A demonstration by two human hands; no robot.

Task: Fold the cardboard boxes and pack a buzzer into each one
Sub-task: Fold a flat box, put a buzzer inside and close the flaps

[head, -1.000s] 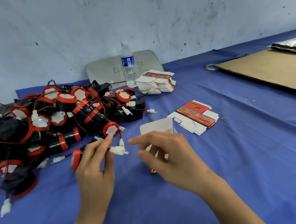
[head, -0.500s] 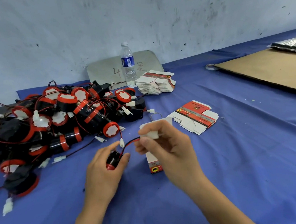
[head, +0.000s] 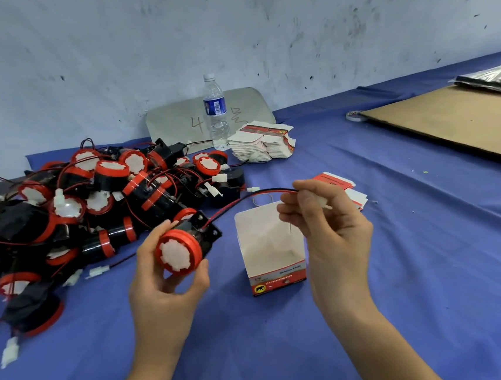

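We have one box (head: 271, 249) folded, open between our hands; left fingers (head: 167, 228) wrap the buzzer (head: 184, 251), right fingers (head: 305, 196) pinch its connector (head: 321, 203). Pile (head: 91, 199) and flat boxes (head: 261, 144) still wait.

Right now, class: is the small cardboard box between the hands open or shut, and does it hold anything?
Open and empty. The box stands upright, its white inside bare; the buzzer is outside, in the left hand.
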